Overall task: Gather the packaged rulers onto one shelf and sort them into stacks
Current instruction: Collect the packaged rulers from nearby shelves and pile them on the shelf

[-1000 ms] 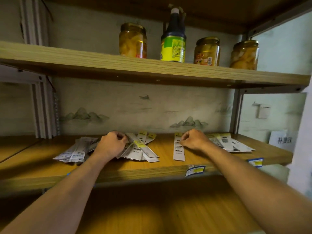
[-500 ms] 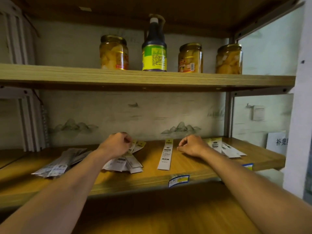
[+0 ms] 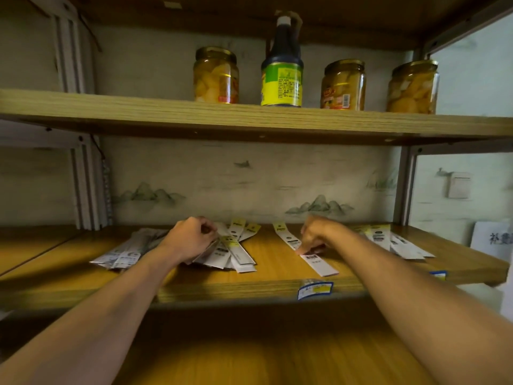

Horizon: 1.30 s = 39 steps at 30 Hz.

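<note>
Packaged rulers lie in groups on the middle wooden shelf (image 3: 277, 284). A grey pile (image 3: 125, 250) sits at the left and a fanned pile (image 3: 236, 254) left of centre. One single white ruler (image 3: 308, 252) with a yellow top lies at the centre, and another group (image 3: 394, 241) lies at the right. My left hand (image 3: 191, 238) is curled on the fanned pile, fingers gripping its rulers. My right hand (image 3: 319, 236) has its fingertips pinching the single ruler near its middle.
On the upper shelf (image 3: 249, 118) stand three jars of yellow fruit (image 3: 216, 75) and a dark bottle (image 3: 281, 65). A blue price tag (image 3: 315, 290) hangs on the middle shelf's front edge. A lower shelf (image 3: 263, 362) lies below my arms. Metal posts (image 3: 402, 184) frame the right side.
The single ruler has turned under my right hand, its near end swinging rightward. My left hand stays on the fanned pile. The view has shifted.
</note>
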Each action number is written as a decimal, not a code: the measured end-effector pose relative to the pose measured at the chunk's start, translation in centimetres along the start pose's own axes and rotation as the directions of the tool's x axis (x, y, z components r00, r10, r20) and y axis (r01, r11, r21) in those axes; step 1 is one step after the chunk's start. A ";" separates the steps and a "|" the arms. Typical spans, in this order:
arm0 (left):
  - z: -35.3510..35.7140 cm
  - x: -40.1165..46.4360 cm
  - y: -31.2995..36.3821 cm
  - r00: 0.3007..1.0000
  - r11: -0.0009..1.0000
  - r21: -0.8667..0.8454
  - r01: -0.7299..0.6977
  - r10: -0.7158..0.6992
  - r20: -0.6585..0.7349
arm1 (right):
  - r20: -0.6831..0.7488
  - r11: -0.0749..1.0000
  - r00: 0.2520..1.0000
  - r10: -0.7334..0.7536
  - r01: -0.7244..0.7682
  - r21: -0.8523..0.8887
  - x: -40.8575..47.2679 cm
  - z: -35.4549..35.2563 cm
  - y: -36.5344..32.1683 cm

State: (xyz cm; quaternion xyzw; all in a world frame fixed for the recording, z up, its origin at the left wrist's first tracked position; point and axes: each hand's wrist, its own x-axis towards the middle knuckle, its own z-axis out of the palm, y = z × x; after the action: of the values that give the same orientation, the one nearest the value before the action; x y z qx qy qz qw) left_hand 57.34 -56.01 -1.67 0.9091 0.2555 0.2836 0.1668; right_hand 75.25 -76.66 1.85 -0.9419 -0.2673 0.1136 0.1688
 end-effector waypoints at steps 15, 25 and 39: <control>-1.7 -1.2 -0.5 0.998 0.997 0.043 0.058 -0.059 0.022 | -0.209 0.914 0.960 -0.189 0.249 0.319 -0.6 -0.1 -0.1; -2.4 -2.9 -0.6 0.995 0.998 0.034 0.048 -0.050 0.084 | -0.147 0.796 0.934 -0.327 0.356 0.489 -0.9 4.2 -7.4; -2.5 -2.7 1.9 0.948 0.947 -0.217 0.237 -0.176 0.264 | -0.218 0.914 0.918 -0.331 0.369 0.168 -0.5 6.8 -9.0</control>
State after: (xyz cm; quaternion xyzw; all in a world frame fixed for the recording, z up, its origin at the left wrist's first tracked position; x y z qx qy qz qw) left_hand 54.66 -58.63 -0.05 0.8770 0.2906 0.1813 0.3371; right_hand 68.57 -67.99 -0.88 -0.8623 -0.4022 0.0204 0.3069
